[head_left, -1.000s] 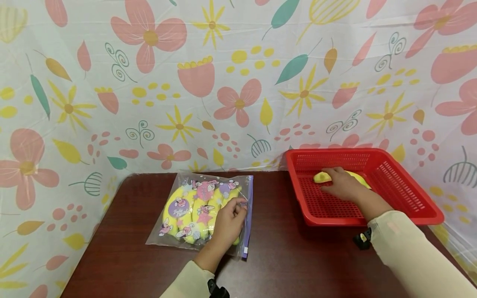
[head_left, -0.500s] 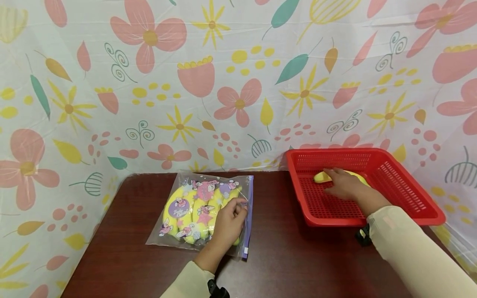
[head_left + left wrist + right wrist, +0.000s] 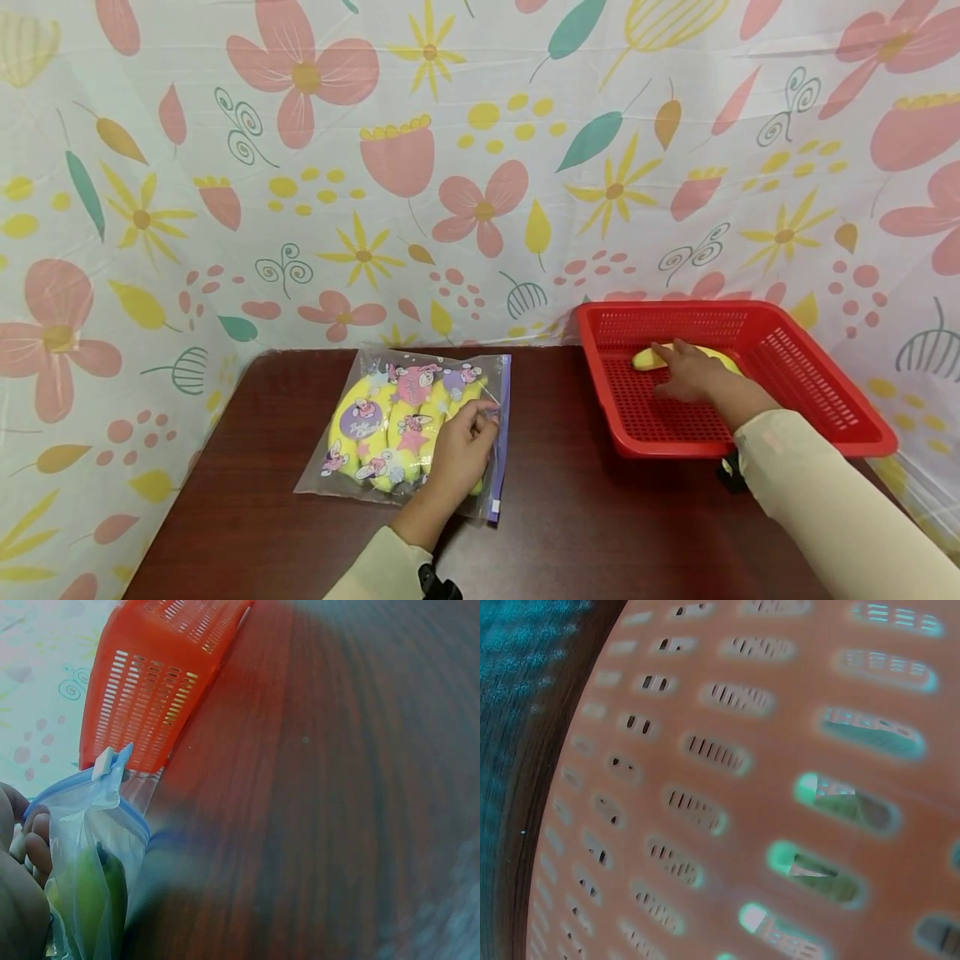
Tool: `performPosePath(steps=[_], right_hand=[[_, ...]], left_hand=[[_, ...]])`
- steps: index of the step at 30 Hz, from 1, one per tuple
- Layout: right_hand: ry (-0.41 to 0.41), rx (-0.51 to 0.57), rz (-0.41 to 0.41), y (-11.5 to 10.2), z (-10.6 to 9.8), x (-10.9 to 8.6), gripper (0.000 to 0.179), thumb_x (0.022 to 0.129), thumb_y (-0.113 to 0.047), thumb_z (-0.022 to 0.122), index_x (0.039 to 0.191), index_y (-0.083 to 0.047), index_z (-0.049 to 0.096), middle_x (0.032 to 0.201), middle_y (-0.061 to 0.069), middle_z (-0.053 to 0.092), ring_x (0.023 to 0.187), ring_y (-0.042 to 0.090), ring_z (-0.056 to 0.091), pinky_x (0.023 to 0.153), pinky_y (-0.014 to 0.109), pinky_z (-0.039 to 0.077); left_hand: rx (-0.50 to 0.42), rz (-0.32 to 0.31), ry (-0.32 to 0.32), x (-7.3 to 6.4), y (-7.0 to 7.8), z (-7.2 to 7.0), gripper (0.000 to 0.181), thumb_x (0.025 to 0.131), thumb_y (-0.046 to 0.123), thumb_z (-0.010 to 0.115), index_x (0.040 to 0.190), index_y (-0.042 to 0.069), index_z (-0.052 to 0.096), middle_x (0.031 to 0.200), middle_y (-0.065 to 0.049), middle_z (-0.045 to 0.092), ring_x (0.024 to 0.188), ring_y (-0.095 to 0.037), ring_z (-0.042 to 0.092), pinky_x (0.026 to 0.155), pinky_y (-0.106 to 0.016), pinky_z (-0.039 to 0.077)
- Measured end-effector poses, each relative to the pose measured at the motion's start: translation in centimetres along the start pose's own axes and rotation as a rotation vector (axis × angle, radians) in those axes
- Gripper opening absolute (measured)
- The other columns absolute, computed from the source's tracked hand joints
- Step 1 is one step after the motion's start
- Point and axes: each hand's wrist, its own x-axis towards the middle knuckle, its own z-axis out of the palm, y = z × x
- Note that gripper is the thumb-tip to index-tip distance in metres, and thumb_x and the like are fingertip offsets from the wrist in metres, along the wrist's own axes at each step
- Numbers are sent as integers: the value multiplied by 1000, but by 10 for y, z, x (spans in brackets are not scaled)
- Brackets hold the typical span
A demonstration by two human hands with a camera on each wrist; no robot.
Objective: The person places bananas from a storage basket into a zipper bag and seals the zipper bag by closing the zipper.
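Note:
A clear zip bag (image 3: 372,477) with cartoon prints and a purple slider edge lies on the table at left, with several yellow bananas (image 3: 408,417) inside. My left hand (image 3: 461,442) pinches the bag's edge near the purple zip; the left wrist view shows the curled fingers (image 3: 37,844) beside the bag's mouth. At right, my right hand (image 3: 693,373) reaches into a red basket (image 3: 626,442), its fingers spread over a yellow banana (image 3: 647,359). Whether they touch the banana is unclear. The right wrist view shows only the basket's slotted wall (image 3: 742,780).
The dark wooden table (image 3: 551,500) extends between the bag and the basket. A floral cloth (image 3: 480,275) hangs behind and along both sides. The basket stands by the back cloth, its raised rim surrounding the right hand.
The right hand has shifted slightly to the right over the banana, and its fingers are more spread. The left hand and the zip bag stay where they were.

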Motion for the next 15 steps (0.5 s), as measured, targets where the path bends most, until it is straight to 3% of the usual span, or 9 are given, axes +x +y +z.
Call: performPosePath(steps=[4,8,15], right_hand=[[25,-38,-5,1,0,2,85,87,-33,72,153,4,34,150,43,29,135,61,35,102,72,38],[11,-27,-4,1,-2,2,77,87,-22,70,152,3,38,142,41,36,120,54,51,94,66,47],[-1,-44,-10,1,-4,0,72,85,-12,69,151,-3,42,137,36,44,117,53,48,96,70,46]], left_hand=[[-4,1,-2,0,0,0,23,98,19,60,119,14,69,70,5,60,49,-4,51,47,-22,44],[-8,1,-3,0,1,-1,23,98,19,61,118,13,70,70,5,60,49,-2,50,47,-21,44],[-6,4,-1,0,0,-1,23,97,19,61,118,13,70,69,5,59,49,-1,49,46,-21,44]])
